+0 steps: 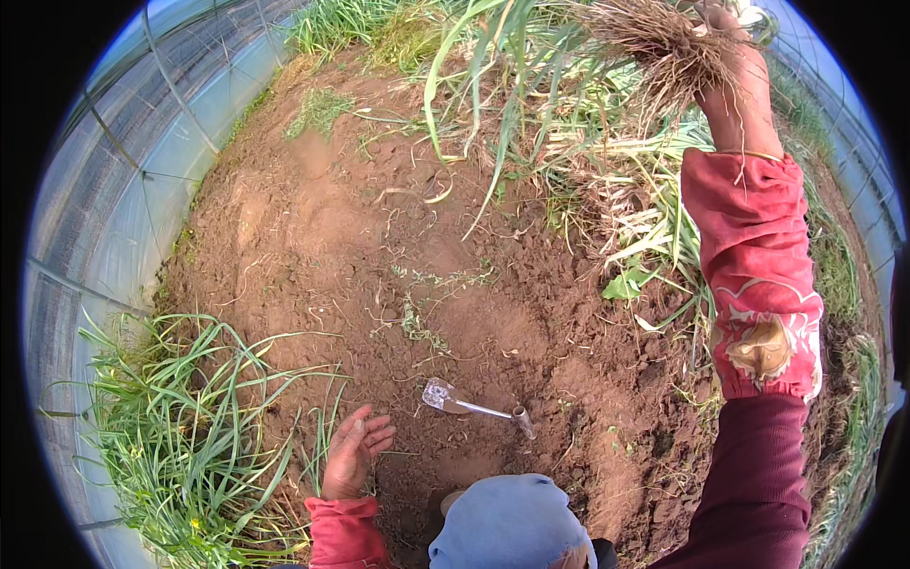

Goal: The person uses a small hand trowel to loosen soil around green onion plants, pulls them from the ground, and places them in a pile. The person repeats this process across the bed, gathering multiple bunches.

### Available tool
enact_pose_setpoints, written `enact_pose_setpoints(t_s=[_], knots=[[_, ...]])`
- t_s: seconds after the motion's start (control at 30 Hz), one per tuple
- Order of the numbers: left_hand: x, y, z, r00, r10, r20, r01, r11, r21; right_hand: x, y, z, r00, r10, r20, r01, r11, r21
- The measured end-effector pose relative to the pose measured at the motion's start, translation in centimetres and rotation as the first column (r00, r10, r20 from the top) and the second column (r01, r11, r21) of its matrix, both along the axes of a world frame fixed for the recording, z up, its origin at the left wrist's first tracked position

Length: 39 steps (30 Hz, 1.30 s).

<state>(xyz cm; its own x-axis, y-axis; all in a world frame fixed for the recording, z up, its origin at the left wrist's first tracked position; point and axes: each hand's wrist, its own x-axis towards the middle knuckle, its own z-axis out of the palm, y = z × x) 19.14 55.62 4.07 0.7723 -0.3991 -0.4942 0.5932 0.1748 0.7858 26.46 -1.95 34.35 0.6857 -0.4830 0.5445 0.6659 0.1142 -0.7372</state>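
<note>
My right hand point(748, 75) is raised at the upper right, gripping a bunch of uprooted leafy plants point(657, 46). Their brown fibrous roots hang over the wrist, partly covering the hand, and long green leaves droop to the left. At the lower left, my left hand point(355, 448) is empty with its fingers apart, beside a clump of narrow-leaved green plants point(192, 419). A small short-handled metal hand hoe point(473, 407) lies on the bare soil point(306, 249), to the right of that hand.
Pulled plants point(640, 185) with pale stems and roots lie in a heap at the upper right. A blue-clothed knee point(508, 523) is at the bottom. The plastic greenhouse wall point(149, 213) curves along the left, and more green plants point(846, 434) line the right edge.
</note>
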Motion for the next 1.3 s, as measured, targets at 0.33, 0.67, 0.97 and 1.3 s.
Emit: enact_pose_setpoints(t_s=[0.33, 0.67, 0.97, 1.3], knots=[[8.8, 12.0, 13.8, 0.939, 0.0, 0.343, -0.159, 0.886, 0.435, -0.1, 5.2, -21.0, 0.59, -0.233, -0.773, -0.207, 0.882, -0.424], [-13.4, 37.7, 26.0, 0.532, 0.551, 0.643, -0.784, 0.034, 0.62, -19.0, 27.9, -45.3, 0.388, 0.274, -0.88, -0.456, 0.887, 0.075], [-37.5, 47.0, 7.0, 0.25, 0.931, 0.265, -0.552, -0.088, 0.829, -12.8, 32.1, -35.9, 0.195, 0.055, -0.979, -0.66, 0.746, -0.089], [-42.4, 56.3, -10.4, 0.422, 0.905, 0.055, -0.53, 0.197, 0.825, -3.9, 63.5, -17.3, 0.225, 0.179, -0.958, -0.969, 0.145, -0.2]])
